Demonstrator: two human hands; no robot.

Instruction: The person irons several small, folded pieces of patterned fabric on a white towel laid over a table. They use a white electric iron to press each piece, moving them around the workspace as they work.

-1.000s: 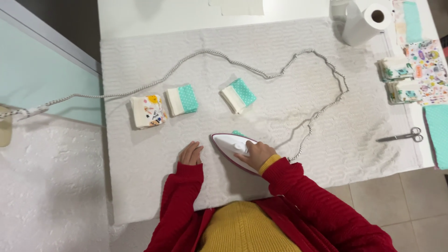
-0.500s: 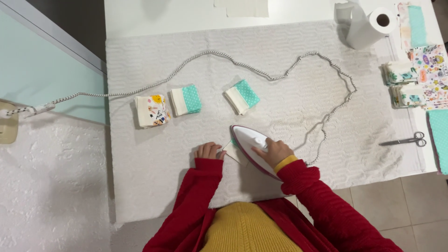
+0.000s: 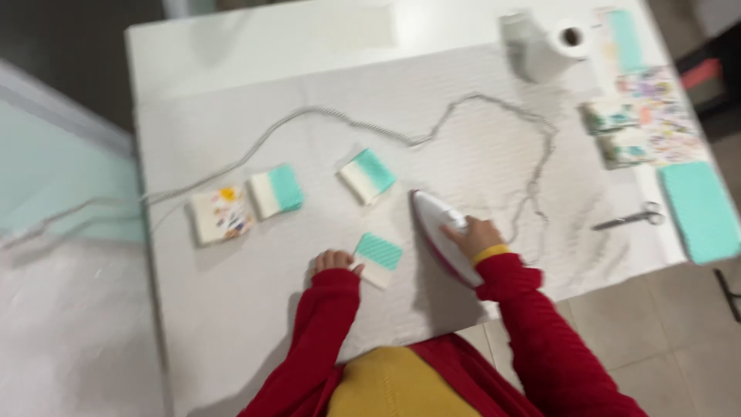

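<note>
Desk (image 3: 231, 46) w/ a white padded cover, pic's a bit blurry. Grey cord (image 3: 347, 123) snakes across the upper middle. Three folded cloth squares sit mid-left: a printed one (image 3: 221, 215), two white/teal ones (image 3: 275, 191) (image 3: 367, 174). Paper roll (image 3: 549, 48) upper right, scissors (image 3: 634, 218) and fabric stacks (image 3: 617, 131) at right. Right hand (image 3: 472, 234) is wrapped around the iron (image 3: 441, 239) (center, tip pointing up-left). Left hand (image 3: 333, 261), fingers curled, touches the edge of a teal/white folded piece (image 3: 377, 258) just left of the iron.
</note>
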